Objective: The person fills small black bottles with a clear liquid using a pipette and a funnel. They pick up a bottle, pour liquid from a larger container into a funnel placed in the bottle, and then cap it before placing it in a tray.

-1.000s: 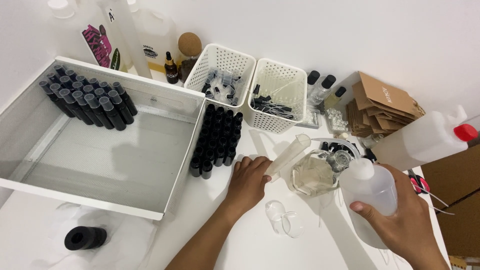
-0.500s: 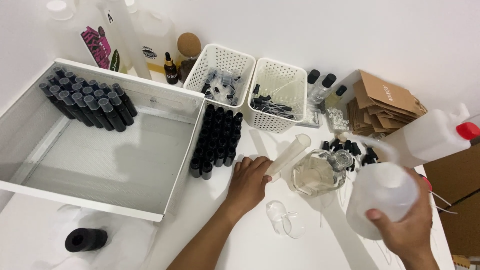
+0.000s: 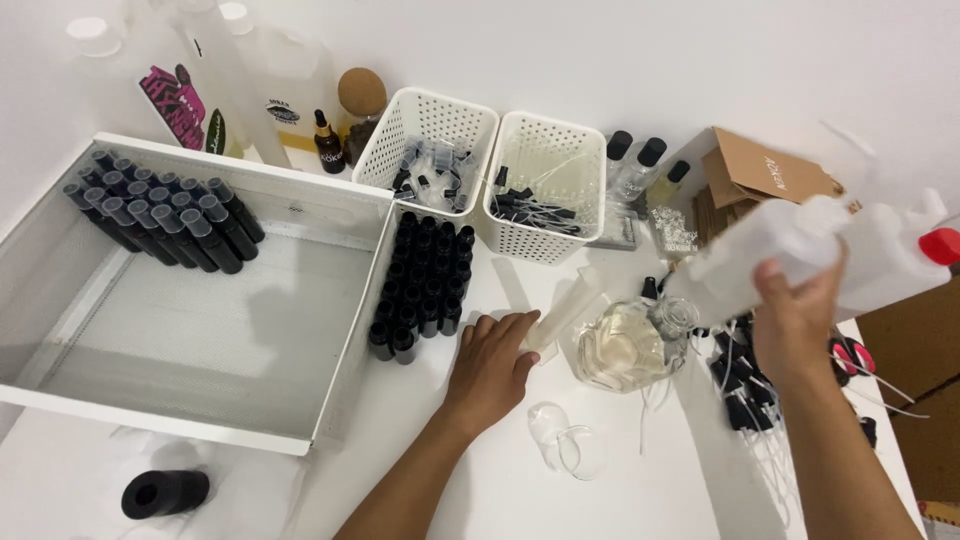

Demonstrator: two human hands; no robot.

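Two hands are working here: my right hand (image 3: 795, 320) is gripping a translucent white plastic bottle (image 3: 790, 255), fingers wrapped around its body, tilting it so its blurred lower end is pointing down toward the clear glass flask (image 3: 625, 350) near the middle of the desk (image 3: 480, 480). My left hand (image 3: 495, 360) is resting flat just beside the flask, fingers lightly closed and touching a pale plastic tube (image 3: 565, 312) that is leaning toward the flask's mouth; I cannot tell whether they are actually pinching it.

To pour well, I am judging that the bottle should be tipping slowly, its spout staying directly over the flask's opening, while the left hand is steadying the tube so nothing is knocking the flask sideways toward the loose black caps (image 3: 745, 385) lying at the desk's right edge.

Counting: two white perforated baskets (image 3: 545, 185) are standing side by side toward the far edge; one big white tray (image 3: 200, 330) is sitting at the left, holding a cluster of roughly twenty dark vials (image 3: 165, 215) in its far left corner. Another block of black vials (image 3: 425, 280), about thirty, is standing between tray and flask. One black roll (image 3: 165, 492) is lying at the near left corner, and one red-capped jug (image 3: 900, 255) is lying behind the bottle.
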